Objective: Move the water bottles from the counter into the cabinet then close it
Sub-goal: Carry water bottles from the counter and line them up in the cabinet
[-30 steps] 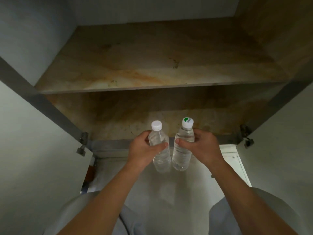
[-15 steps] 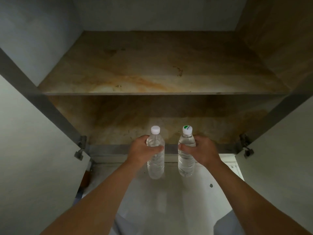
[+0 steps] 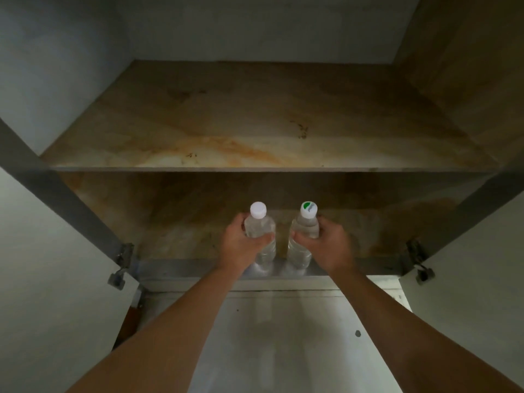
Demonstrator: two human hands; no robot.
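Two clear water bottles stand upright side by side at the front edge of the cabinet's lower shelf (image 3: 181,239). My left hand (image 3: 241,248) grips the bottle with the plain white cap (image 3: 259,228) around its middle. My right hand (image 3: 326,245) grips the bottle with the green-and-white cap (image 3: 306,225). The bottle bases are at the shelf's front lip, partly hidden by my hands. Both cabinet doors, left (image 3: 42,279) and right (image 3: 482,265), hang open.
An upper shelf (image 3: 255,148) with orange-brown stains spans the cabinet above the bottles. Metal hinges sit at the lower left (image 3: 122,265) and lower right (image 3: 419,262) of the opening. A pale wall panel (image 3: 283,336) lies below the cabinet.
Both hands have raised the bottles up and forward, from in front of the wall below the cabinet to the front edge of the lower shelf.
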